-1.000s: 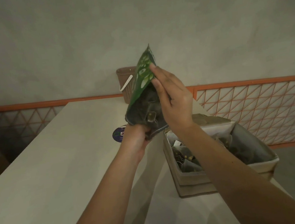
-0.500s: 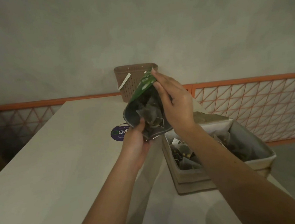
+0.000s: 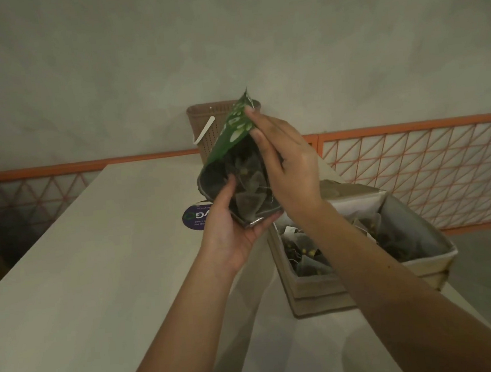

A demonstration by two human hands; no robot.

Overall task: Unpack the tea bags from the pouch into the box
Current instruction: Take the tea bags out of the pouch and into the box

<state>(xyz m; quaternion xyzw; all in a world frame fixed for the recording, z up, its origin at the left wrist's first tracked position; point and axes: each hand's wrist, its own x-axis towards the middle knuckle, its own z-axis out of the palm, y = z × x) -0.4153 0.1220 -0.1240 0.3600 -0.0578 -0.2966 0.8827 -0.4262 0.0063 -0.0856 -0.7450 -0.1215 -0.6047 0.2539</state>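
Two hands hold the green pouch [image 3: 238, 168] tilted in the air, just left of the box [image 3: 321, 286]. Head view: the left hand [image 3: 230, 234] cups its open mouth from below, thumb curled onto the rim; the right hand [image 3: 288, 164] pinches its upper end. Tea bags [image 3: 249, 197] show inside the pouch, others lie in the box, standing on the table [image 3: 82, 274].

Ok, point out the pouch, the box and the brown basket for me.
pouch [image 3: 233, 127], head view, on its green printed upper panel.
box [image 3: 315, 286], head view, on its near front wall.
brown basket [image 3: 203, 121], head view, on its perforated side behind the pouch.
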